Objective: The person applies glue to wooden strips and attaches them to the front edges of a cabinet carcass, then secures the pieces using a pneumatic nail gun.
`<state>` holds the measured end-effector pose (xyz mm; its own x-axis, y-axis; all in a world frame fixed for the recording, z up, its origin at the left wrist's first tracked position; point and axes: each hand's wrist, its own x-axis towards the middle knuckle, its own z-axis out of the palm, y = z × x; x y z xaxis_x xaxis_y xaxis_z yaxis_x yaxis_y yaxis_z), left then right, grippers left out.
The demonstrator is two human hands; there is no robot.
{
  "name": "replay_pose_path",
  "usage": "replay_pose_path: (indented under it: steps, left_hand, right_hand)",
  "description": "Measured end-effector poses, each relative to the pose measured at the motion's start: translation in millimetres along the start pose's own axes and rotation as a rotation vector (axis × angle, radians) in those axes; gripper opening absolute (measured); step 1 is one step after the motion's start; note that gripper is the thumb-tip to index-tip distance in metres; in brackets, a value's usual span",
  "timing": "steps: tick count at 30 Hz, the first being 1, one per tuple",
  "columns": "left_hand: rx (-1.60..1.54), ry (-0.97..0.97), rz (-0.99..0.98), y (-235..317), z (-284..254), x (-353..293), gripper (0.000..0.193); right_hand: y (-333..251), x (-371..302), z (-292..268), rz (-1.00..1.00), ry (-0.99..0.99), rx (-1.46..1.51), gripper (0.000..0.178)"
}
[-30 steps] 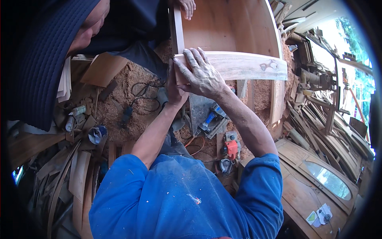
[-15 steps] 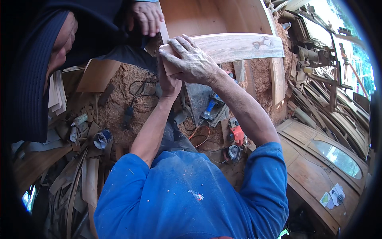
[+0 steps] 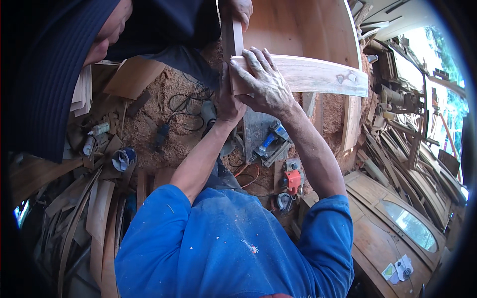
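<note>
A pale wooden board (image 3: 318, 77) with a dark knot near its right end lies across the near end of a large wooden box (image 3: 318, 30). My right hand (image 3: 268, 87) rests on the board's left end, its fingers spread and stretched over the upper edge. Close beside it, my left hand (image 3: 231, 104) grips the same end at the box's corner; its fingers are partly hidden. A side board (image 3: 237, 37) of the box meets that corner. Another person's hand (image 3: 239, 12) holds this side board farther up.
Sawdust (image 3: 149, 111) covers the floor, with a black cable (image 3: 186, 104) on it. Below the board are a blue-handled power tool (image 3: 268, 141) and a red tool (image 3: 293, 181). A wooden door (image 3: 367, 208) lies at right; scrap wood (image 3: 99, 208) is piled at left.
The box, the board and both my hands sit farther right and slightly lower in the picture, as the whole view shifts. The other person's hand has moved onto the side board.
</note>
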<state>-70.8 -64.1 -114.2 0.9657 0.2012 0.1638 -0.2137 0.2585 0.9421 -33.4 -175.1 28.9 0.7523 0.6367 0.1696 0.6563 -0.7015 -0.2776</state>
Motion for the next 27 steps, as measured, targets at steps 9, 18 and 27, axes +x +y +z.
replay_pose_path:
  steps: [9, 18, 27]
  left_hand:
    - [0.667, -0.052, 0.31, 11.7, -8.4, 2.6, 0.083]
    - [0.688, -0.16, 0.095, -12.5, -27.8, -9.4, 0.065]
    - [0.515, -0.131, 0.04, -24.7, -36.9, -8.6, 0.037]
  right_hand:
    - [-28.3, -84.0, 21.3, 0.246, 0.428, 0.063, 0.071]
    - [-48.3, -272.1, 245.9, 1.475, 0.429, 0.28, 0.038]
    - [-2.0, -288.6, 320.6, 1.933, 0.252, 0.303, 0.052]
